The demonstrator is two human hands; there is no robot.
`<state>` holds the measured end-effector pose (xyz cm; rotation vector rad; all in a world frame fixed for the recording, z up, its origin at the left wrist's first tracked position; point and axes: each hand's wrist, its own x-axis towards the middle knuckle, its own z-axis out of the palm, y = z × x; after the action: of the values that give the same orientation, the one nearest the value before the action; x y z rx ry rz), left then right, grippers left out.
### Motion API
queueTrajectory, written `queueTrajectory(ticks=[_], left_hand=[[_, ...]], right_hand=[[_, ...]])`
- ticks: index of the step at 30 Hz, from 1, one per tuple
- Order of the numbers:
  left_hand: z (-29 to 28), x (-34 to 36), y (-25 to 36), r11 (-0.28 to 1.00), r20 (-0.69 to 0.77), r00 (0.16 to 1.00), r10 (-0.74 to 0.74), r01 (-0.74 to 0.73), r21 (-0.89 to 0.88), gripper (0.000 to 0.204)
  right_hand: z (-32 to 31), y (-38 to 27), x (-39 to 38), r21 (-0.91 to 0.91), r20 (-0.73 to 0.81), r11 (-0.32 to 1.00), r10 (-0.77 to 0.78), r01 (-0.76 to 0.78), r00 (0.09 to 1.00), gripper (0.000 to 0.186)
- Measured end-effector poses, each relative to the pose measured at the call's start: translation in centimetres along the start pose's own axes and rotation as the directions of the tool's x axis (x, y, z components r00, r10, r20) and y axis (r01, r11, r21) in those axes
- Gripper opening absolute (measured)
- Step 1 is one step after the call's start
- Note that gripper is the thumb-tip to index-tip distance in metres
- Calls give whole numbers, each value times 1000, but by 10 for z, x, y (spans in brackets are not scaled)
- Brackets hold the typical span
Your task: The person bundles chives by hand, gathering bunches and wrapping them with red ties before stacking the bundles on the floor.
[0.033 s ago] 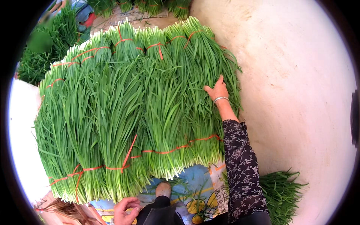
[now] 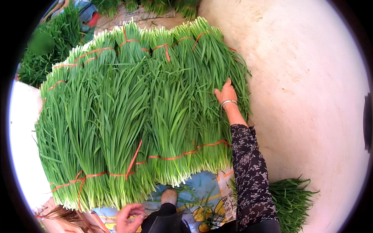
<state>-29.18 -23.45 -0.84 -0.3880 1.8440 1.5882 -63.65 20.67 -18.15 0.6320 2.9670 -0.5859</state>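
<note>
A broad stack of Chinese chive bundles (image 2: 120, 89) fills the middle, tied with red bands near the pale cut ends, which face both toward me and away. On the leaves at its right side rests my right hand (image 2: 227, 93), a silver bangle at the wrist. Its thumb and forefinger are spread; the other fingers are partly hidden. Below the stack's near edge is my left hand (image 2: 131, 218), fingers loosely bent, thumb apart, with nothing visible in it.
More chives (image 2: 291, 202) lie at the lower right, beside a pale wall-like surface (image 2: 299, 97). Loose chives (image 2: 50, 50) and part of another person are at upper left. Tied bundles (image 2: 157, 7) stand at the back. A blue printed sheet (image 2: 194, 190) lies under my foot (image 2: 169, 196).
My right hand has shifted very slightly to the right, its thumb drawn in a little. The left hand and the stack look the same.
</note>
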Motion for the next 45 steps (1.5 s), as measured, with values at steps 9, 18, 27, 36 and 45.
queueTrajectory(ticks=[9,18,27,36,45], left_hand=[[17,210,165,872,170,929,329,-230,-432,42],[194,290,58,604,486,863,134,318,-731,78],[242,153,7,685,702,707,85,470,-556,46],[251,-51,96,766,849,336,409,-632,-119,96],[239,-208,36,-486,851,-512,118,-777,-400,53]], right_hand=[[-153,-41,-26,152,-149,910,-364,385,920,25],[-205,-15,-406,178,411,913,-409,368,815,51],[-212,97,-629,133,639,985,-4,-106,770,56],[-247,86,-688,790,470,-315,-241,-527,849,79],[-198,59,-838,914,43,-405,167,29,985,73]])
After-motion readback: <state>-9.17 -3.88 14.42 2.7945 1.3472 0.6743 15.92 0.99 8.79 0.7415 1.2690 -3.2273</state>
